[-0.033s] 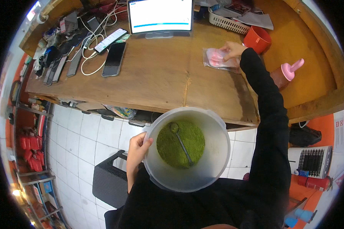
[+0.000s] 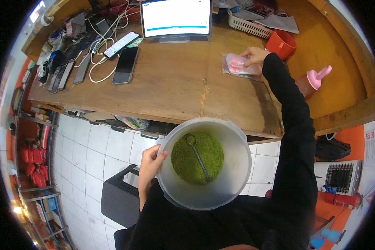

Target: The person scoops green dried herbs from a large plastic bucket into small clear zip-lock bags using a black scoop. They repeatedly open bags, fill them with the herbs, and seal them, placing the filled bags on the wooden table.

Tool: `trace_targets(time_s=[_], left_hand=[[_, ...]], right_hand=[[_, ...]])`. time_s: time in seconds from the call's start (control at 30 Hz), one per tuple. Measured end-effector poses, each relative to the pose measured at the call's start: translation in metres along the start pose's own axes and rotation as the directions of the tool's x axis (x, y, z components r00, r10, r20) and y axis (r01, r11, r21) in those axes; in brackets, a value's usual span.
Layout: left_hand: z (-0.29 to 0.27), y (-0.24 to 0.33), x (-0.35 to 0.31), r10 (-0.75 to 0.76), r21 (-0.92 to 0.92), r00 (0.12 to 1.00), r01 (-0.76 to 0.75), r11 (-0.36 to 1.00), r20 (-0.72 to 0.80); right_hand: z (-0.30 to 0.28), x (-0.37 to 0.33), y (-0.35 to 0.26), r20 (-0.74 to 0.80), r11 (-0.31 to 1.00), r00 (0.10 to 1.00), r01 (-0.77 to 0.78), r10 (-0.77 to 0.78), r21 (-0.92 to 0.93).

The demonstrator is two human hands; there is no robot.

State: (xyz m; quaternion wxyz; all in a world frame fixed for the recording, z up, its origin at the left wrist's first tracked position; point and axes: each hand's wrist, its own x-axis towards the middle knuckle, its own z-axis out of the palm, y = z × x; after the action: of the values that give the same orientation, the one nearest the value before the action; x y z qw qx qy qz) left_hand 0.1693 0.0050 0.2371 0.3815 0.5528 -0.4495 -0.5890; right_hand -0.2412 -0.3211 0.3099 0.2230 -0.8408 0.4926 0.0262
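Observation:
A translucent round plastic tub [image 2: 236,166] rests against my lap, tilted toward me. My left hand [image 2: 151,163] grips its left rim, thumb over the edge. Green powder [image 2: 183,164] covers the tub's bottom, and a dark long-handled scoop [image 2: 200,160] lies on it, its bowl toward the far left. On the desk at the right, my right hand [image 2: 255,56] is closed on a stack of clear plastic bags with pink print [image 2: 237,66]. The fingertips bend over the stack's far right part; how many bags they pinch is hidden.
Behind my right hand stand a red-orange cup [image 2: 281,43] and a cream basket [image 2: 250,27]. A pink-lidded bottle [image 2: 313,79] is right of my forearm. The tablet [image 2: 176,18], phones [image 2: 125,65] and cables lie farther left on the wooden desk. A dark stool [image 2: 120,196] stands at lower left.

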Motion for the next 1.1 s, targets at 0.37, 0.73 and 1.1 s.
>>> trace_targets(time_s=[0.37, 0.73, 1.1], left_hand=[[0.001, 0.004, 0.0, 0.061, -0.013, 0.998, -0.061, 0.998, -0.002], [-0.003, 0.054, -0.004, 0.48, 0.5, 0.875, -0.386, 0.775, -0.07], [0.071, 0.09, 0.043, 0.64, -0.076, 0.749, -0.658, 0.749, -0.172]], right_hand=[[0.016, 0.007, -0.025, -0.139, 0.922, 0.989, -0.01, -0.047, -0.386], [-0.017, -0.048, -0.069, -0.766, 0.981, 0.642, 0.131, 0.029, 0.146], [0.103, -0.107, -0.283, -0.506, 0.419, 0.861, 0.476, -0.044, 0.773]])
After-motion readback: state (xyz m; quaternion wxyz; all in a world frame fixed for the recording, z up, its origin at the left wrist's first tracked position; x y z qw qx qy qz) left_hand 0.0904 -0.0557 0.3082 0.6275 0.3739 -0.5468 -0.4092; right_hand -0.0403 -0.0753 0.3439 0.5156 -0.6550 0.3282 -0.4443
